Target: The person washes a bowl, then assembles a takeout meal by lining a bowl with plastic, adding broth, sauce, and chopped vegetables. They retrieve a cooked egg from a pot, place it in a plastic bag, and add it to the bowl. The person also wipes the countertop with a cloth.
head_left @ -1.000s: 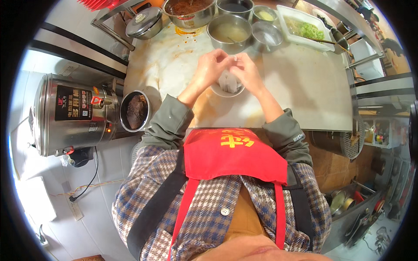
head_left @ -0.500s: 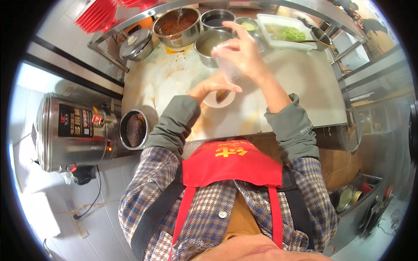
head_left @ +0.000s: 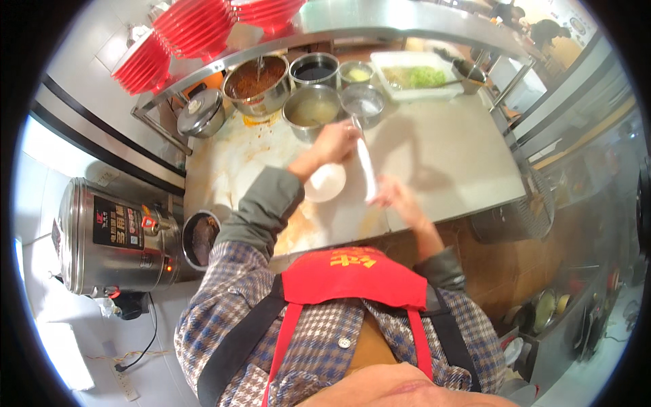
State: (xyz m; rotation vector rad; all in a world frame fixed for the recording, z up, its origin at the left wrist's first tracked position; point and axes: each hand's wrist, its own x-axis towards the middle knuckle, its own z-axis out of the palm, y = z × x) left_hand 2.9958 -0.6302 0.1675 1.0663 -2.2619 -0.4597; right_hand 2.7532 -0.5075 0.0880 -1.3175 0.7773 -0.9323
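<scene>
A thin whitish plastic bag [head_left: 365, 161] is drawn into a narrow strip between my two hands, above the worktable. Its far end is pinched by my left hand [head_left: 333, 144], close to the steel pots. Nearer the table's front edge, my right hand [head_left: 400, 198] grips the other end, a little blurred by motion. Just below my left hand stands a small white bowl [head_left: 325, 184], its inside looking pale. Something brownish shows beside the left fingers, mostly hidden by them.
Along the back are a pot of red-brown sauce [head_left: 256, 87], a pot of dark liquid [head_left: 313, 70], a pot of cloudy liquid [head_left: 310, 108] and a white tub with chopped greens [head_left: 424, 77]. Red bowls [head_left: 193, 30] are stacked on the shelf. A steel urn [head_left: 115, 237] stands left.
My right hand has come down from above the pots toward the table's front edge, stretching the bag. My left hand has moved up and off the bowl. The view has shifted slightly.
</scene>
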